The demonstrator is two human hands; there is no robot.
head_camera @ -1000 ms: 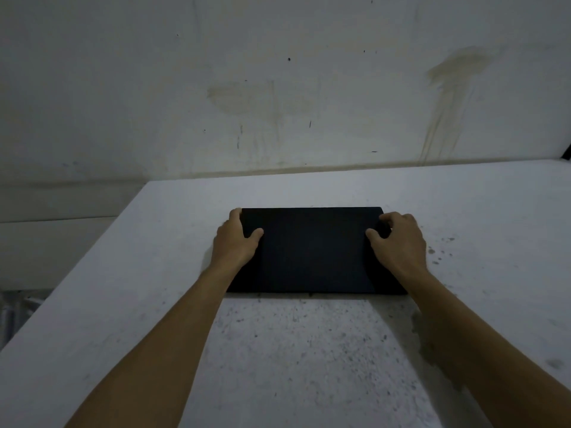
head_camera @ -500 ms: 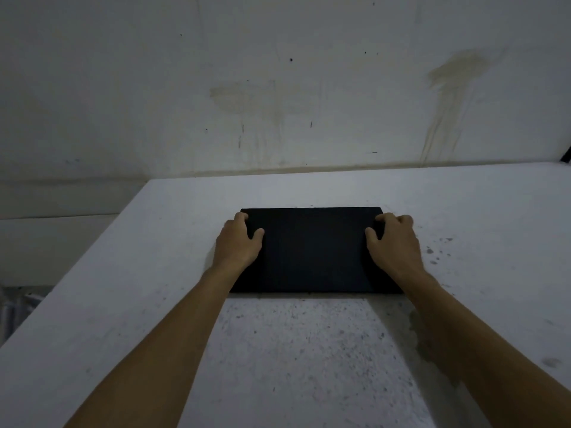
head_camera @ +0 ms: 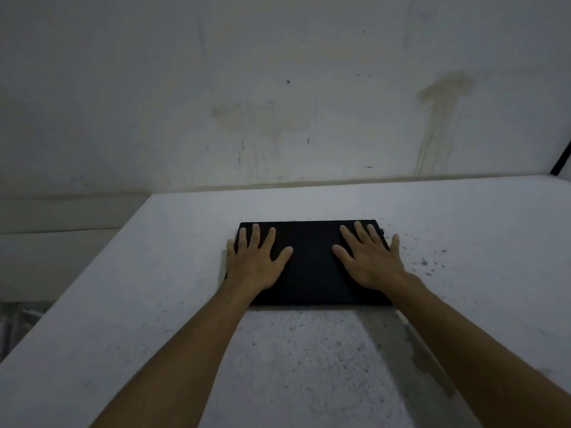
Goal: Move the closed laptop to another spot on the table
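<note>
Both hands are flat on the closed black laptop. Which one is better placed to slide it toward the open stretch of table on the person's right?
Probably the left hand: it lies open on the flat black closed laptop at its left end, so it can push rightward. The right hand would only drag.

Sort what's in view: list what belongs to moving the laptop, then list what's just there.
Belongs to the job:
closed laptop
left hand, flat on the lid
right hand, flat on the lid
table

Just there:
stained wall
black strap at far right

Laptop [head_camera: 312, 261] corners (both near ones) under wrists.
</note>
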